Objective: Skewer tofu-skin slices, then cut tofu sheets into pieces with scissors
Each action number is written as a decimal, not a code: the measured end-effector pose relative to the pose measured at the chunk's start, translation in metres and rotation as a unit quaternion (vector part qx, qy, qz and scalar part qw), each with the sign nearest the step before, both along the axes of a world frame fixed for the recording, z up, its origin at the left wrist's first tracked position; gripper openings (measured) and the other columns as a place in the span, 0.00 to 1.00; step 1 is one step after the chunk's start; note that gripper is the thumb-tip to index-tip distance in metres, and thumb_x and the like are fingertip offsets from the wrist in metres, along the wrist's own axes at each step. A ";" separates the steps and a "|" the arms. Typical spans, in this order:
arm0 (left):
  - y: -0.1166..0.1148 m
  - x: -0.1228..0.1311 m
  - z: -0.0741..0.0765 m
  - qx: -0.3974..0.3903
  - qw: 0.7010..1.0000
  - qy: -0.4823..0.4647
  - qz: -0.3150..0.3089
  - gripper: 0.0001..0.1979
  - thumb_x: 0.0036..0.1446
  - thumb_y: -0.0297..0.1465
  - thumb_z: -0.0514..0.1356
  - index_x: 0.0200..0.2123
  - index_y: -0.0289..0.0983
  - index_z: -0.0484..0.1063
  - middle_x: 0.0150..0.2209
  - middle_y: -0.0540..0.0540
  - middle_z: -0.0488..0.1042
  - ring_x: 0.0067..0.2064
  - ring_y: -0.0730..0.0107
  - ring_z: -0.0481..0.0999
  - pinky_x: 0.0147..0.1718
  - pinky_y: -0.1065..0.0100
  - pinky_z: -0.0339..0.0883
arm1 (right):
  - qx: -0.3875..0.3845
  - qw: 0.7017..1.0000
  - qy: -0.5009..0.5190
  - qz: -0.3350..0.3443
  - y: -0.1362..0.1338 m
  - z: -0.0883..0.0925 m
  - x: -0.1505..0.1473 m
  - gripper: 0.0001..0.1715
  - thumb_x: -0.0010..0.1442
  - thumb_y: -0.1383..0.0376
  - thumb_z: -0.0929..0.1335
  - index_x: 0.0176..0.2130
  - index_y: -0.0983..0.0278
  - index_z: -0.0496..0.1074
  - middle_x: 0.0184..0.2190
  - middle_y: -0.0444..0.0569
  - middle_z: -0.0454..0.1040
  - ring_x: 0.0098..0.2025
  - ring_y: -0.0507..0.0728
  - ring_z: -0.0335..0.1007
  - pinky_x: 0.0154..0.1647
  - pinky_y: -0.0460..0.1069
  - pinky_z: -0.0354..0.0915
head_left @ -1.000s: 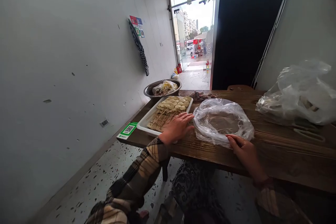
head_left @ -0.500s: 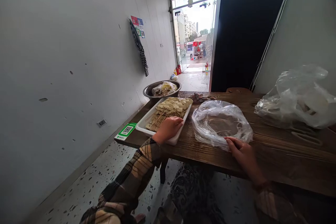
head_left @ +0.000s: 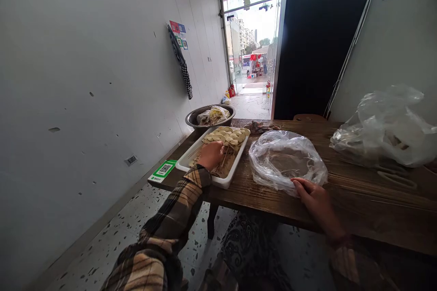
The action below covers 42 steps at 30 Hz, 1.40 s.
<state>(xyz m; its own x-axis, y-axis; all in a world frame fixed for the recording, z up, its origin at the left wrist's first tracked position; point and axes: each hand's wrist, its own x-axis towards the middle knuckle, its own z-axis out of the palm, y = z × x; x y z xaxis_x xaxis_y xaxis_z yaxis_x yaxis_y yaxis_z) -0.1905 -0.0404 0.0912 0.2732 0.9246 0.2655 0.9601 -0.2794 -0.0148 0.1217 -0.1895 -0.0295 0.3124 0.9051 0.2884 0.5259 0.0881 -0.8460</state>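
My left hand (head_left: 210,155) is over the white tray (head_left: 223,183), its fingers curled closed around some skewer sticks; how many is hidden. In the tray lie several skewers of pale, flat, round slices (head_left: 228,135), with thin wooden sticks pointing toward me. My right hand (head_left: 313,196) pinches the near rim of a clear plastic bag (head_left: 268,170) between thumb and fingers. The bag lies on the table beside the tray, its mouth spread wide and its edge rolled outward.
A metal basin (head_left: 193,120) with more bagged skewers stands behind the tray. A crumpled cloth (head_left: 261,127) lies at the table's far edge. On the right is a large plastic bag (head_left: 378,129). A green QR-code card (head_left: 163,170) sits at the left corner of the wooden table (head_left: 259,198).
My left hand has moved left and farther into the tray from its right side, and its fingers have curled onto the sticks. My right hand keeps its pinch on the bag's rim.
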 end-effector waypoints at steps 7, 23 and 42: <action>-0.007 -0.011 0.017 0.037 0.994 -0.098 0.026 0.16 0.63 0.35 0.48 0.40 0.37 0.75 0.37 0.39 0.79 0.39 0.61 0.76 0.34 0.67 0.60 | -0.004 1.000 -0.016 0.005 0.001 -0.001 0.002 0.28 0.58 0.47 0.63 0.39 0.65 0.80 0.28 0.50 0.81 0.25 0.59 0.73 0.30 0.51 0.68; -0.049 -0.094 0.039 0.073 0.984 -0.138 0.080 0.17 0.62 0.37 0.49 0.40 0.38 0.76 0.37 0.42 0.80 0.37 0.62 0.76 0.32 0.67 0.59 | 0.028 0.993 -0.089 0.067 0.021 0.071 -0.052 0.23 0.61 0.52 0.63 0.42 0.63 0.79 0.32 0.50 0.81 0.31 0.58 0.76 0.35 0.50 0.68; -0.071 -0.106 0.026 0.037 0.977 -0.206 0.039 0.17 0.62 0.38 0.48 0.38 0.37 0.75 0.33 0.43 0.79 0.33 0.62 0.74 0.29 0.67 0.58 | -0.038 0.863 -0.467 0.191 0.125 0.134 -0.160 0.18 0.63 0.67 0.62 0.43 0.59 0.79 0.44 0.52 0.76 0.45 0.58 0.72 0.43 0.48 0.63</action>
